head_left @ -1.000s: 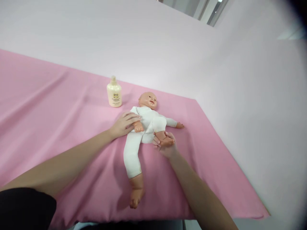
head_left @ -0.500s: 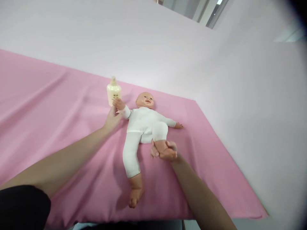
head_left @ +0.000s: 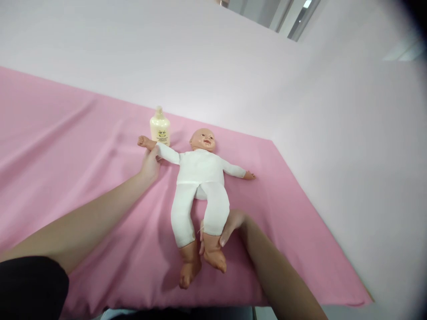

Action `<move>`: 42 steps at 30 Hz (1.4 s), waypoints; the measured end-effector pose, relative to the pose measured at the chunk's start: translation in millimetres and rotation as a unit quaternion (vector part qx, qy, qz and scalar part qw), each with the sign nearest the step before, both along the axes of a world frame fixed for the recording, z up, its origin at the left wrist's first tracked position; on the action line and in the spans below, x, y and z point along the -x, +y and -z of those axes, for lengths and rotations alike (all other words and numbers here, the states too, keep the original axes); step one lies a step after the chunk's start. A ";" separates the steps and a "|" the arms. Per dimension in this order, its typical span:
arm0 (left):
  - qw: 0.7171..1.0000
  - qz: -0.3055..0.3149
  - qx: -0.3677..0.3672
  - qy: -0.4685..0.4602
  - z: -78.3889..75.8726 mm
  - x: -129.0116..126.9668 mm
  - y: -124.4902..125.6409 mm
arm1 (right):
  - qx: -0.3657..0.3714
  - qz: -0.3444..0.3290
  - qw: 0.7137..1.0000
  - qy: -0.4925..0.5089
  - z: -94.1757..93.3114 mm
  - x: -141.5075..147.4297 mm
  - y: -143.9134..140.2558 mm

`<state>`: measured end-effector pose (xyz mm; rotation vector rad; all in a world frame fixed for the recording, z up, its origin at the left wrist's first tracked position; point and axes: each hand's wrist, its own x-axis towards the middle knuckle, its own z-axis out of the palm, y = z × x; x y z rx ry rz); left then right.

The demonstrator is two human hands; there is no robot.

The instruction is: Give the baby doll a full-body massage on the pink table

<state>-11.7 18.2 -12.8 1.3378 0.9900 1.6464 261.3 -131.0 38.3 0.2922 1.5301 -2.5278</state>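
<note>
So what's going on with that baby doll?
A person has both hands on the baby doll, which lies face up on a pink cover. The left hand holds its outstretched arm near the wrist. The right hand is around a lower leg. A cream bottle stands just behind that arm.

1. The left forearm (head_left: 96,215) is stretched diagonally forward.
2. The left hand (head_left: 151,164) is extended farther than the right one and is curled into a grip.
3. The right forearm (head_left: 278,264) is angled inward.
4. The right wrist (head_left: 246,222) is bent.
5. The right hand (head_left: 234,222) is cupped, its thumb (head_left: 225,236) and fingers (head_left: 202,238) set opposite.
</note>
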 end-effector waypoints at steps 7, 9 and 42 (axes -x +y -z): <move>0.998 -0.009 0.027 -0.062 -15.4 -14.1 -16.0 | -0.002 0.132 0.986 0.101 19.6 -11.4 0.1; 1.000 0.003 -0.021 -0.014 -16.4 -18.7 -21.9 | -0.002 0.242 0.960 0.142 24.7 -15.1 -0.6; 1.000 0.005 -0.004 0.010 -7.4 -23.6 -16.4 | -0.045 -0.006 0.999 -0.006 15.2 -13.6 4.8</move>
